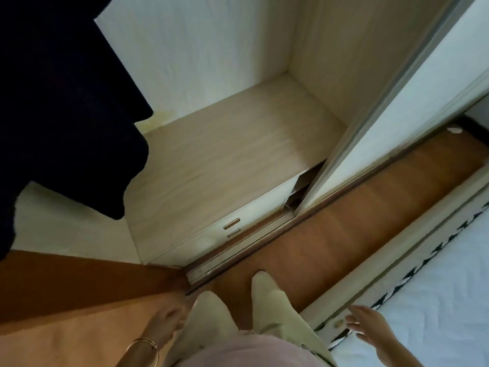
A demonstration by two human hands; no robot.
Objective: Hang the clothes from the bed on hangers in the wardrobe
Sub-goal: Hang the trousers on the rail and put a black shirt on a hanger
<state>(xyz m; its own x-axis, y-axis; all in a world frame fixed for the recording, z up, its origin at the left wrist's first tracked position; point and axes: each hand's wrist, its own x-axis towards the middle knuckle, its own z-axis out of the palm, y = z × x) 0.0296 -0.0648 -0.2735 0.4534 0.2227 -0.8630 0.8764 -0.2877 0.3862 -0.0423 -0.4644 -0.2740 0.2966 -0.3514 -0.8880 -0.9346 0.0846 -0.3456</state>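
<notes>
Dark garment (66,115) is hanging at the wardrobe's (225,160) left side, long axis vertical, hem pointing down; likely one piece done. Right hand (370,329) is hovering at the bed (436,300) edge, grip released, fingers spread, probably going for the next piece. Left hand (169,324) is dangling by the leg, blurred, grip looking released.

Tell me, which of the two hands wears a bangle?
The left hand: a thin gold bangle circles its wrist, while the right hand, by the bed, is bare.
</notes>
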